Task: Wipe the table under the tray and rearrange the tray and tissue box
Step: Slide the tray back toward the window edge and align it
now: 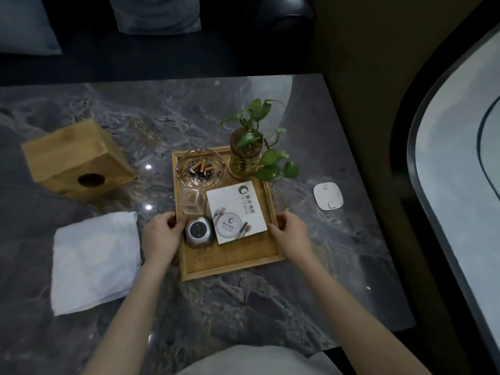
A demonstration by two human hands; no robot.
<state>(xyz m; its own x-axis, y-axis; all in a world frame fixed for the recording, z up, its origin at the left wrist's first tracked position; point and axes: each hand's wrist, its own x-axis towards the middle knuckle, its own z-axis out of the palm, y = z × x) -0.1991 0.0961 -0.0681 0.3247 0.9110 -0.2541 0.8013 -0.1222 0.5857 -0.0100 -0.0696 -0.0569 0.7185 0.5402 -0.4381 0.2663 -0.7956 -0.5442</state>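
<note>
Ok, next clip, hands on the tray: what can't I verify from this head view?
- Table surface under the tray: hidden by the tray itself, so clean or dirty is unknown.
- Whether the tray is lifted or resting: cannot tell from above.
- Left hand and right hand fingertips: curled over the rims, grip underneath hidden.
- Tissue box: no tissue visible; dark opening hides contents.
- Booklet print: too small.

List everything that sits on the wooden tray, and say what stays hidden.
On the tray: a glass ashtray with cigarette butts, a potted plant, a clear small box, a round grey device and a white booklet. The tabletop beneath the tray is covered.
</note>
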